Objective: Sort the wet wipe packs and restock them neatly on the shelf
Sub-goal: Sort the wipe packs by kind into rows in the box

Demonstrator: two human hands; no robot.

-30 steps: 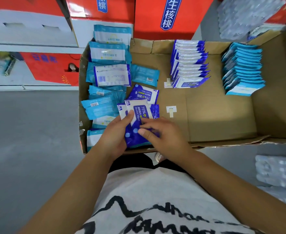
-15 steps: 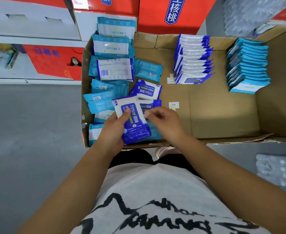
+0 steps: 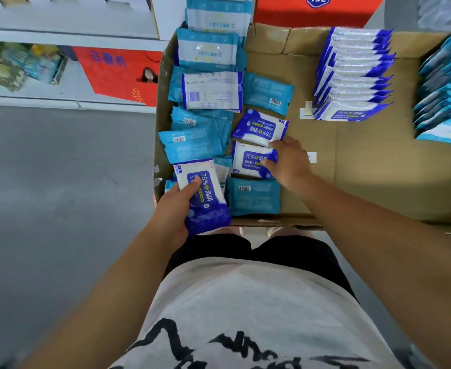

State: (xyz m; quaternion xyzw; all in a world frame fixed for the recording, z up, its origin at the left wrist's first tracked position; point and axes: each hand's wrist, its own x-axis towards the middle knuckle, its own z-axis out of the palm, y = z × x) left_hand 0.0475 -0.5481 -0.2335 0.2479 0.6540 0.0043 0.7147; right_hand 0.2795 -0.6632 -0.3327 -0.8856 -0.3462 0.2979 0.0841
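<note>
The likeliest slip from here is a dropped pack. The left hand (image 3: pixel 173 209) grips an alcohol wipe pack (image 3: pixel 205 195) only by its lower end, thumb across the printed face. The film looks slick, so I reckon it could slide out over the near wall of the cardboard box (image 3: pixel 378 169) while the eyes are elsewhere.

The right hand (image 3: pixel 289 163) pinches the right edge of a second alcohol wipe pack (image 3: pixel 251 161), which lies flat at about seven o'clock on the box floor. A third alcohol pack (image 3: pixel 260 127) touches it at its twelve o'clock and a teal pack (image 3: pixel 253 197) sits just beside it at six. A hasty lift could drag either one askew. The loose light-blue packs (image 3: pixel 192 145) overlap in a heap at nine o'clock, so a wrong colour could easily ride along.

The alcohol packs are soft, pillowy pouches, white-faced with a dark blue panel reading "75%" and dark blue crimped ends. The dark-blue sorted row (image 3: pixel 352 75) leans in an overlapping run at one o'clock. The light-blue sorted row (image 3: pixel 445 94) stands at three o'clock, well apart from it.
</note>
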